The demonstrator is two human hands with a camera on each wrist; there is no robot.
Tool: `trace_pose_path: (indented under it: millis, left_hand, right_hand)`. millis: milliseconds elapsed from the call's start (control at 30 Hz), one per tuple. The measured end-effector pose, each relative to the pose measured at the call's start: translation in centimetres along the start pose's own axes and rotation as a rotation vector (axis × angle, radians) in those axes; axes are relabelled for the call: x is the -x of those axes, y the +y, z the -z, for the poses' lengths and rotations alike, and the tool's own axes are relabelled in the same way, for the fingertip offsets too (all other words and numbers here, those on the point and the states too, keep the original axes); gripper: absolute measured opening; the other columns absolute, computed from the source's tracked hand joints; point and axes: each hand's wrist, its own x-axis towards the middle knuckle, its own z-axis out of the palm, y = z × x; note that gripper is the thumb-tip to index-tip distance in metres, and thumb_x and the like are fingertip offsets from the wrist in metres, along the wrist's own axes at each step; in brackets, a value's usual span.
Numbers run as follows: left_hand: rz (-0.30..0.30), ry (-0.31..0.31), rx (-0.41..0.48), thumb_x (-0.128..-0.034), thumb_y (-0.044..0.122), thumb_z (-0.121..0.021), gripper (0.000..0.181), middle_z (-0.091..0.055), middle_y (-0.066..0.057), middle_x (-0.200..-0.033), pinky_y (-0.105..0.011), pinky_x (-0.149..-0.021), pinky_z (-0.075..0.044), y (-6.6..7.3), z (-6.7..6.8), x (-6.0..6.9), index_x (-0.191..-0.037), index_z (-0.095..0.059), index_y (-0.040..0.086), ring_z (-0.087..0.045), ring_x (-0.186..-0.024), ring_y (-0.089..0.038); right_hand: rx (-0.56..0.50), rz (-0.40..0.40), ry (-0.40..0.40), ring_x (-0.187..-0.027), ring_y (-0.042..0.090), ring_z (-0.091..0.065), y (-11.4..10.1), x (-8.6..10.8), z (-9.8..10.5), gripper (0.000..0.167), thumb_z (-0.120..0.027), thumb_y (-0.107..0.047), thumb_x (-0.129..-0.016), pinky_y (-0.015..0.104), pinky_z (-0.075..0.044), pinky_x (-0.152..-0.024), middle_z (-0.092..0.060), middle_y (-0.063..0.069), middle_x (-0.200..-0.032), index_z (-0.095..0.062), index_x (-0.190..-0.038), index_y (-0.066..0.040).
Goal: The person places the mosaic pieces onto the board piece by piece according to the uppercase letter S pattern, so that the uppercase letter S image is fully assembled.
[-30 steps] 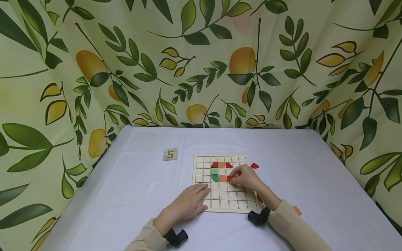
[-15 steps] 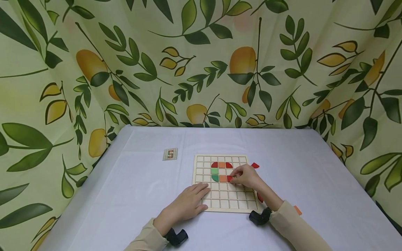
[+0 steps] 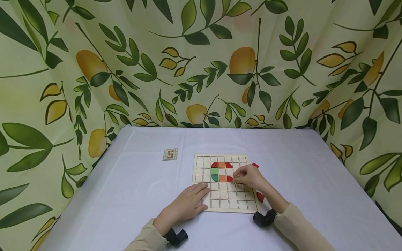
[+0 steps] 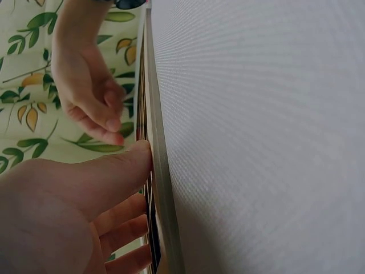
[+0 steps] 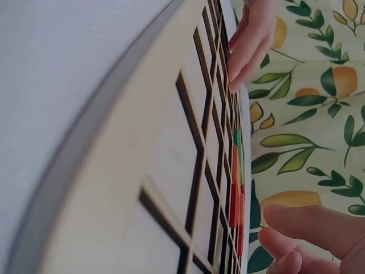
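Observation:
A wooden grid board (image 3: 232, 205) lies on the table, with several coloured tiles set in its cells. My left hand (image 3: 188, 200) rests flat on the board's left edge; in the left wrist view its thumb (image 4: 114, 174) touches the rim. Just right of a red quarter-round tile (image 3: 230, 179) is my right hand (image 3: 249, 176), fingers bent and nothing seen between them. That tile sits beside an orange tile (image 3: 222, 178) and a dark green rounded tile (image 3: 215, 178). Above are a light green tile (image 3: 214, 171) and a red-orange-red row, its orange tile (image 3: 221, 165) in the middle.
A small card (image 3: 170, 154) with a coloured figure on a grid lies left of the board. Loose red pieces lie by the board's right side, one red piece (image 3: 260, 197) near the right forearm. A leaf-patterned curtain (image 3: 201, 69) surrounds the white-covered table.
My right hand has drawn a little to the right, off the red quarter-round tile, which stays in its cell. The sleeve now covers the loose orange piece. My left hand stays put.

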Motion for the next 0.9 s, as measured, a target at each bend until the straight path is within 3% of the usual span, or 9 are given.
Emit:
trace_pose_path:
  millis: [400, 900]
  left_hand:
    - [0.004, -0.007, 0.007, -0.0955, 0.038, -0.055, 0.055, -0.041, -0.003, -0.154, -0.041, -0.117, -0.036, 0.0, 0.0, -0.1, -0.144, -0.045, 0.014, -0.038, -0.144, -0.022]
    - [-0.001, -0.004, 0.003, -0.0957, 0.038, -0.055, 0.055, -0.041, -0.003, -0.154, -0.041, -0.117, -0.036, 0.0, 0.0, -0.1, -0.144, -0.045, 0.014, -0.038, -0.144, -0.022]
  right_hand:
    - [0.033, 0.017, 0.034, -0.068, 0.014, -0.042, 0.8, 0.7, 1.6, 0.015, -0.077, -0.011, -0.077, 0.022, -0.035, -0.057, -0.05, 0.0, -0.066, -0.073, -0.087, 0.0]
    - [-0.009, -0.087, 0.038, -0.072, 0.016, -0.045, 2.7, 2.4, 2.7, 0.02, -0.076, -0.014, -0.079, 0.02, -0.036, -0.055, -0.05, 0.002, -0.07, -0.073, -0.092, 0.001]
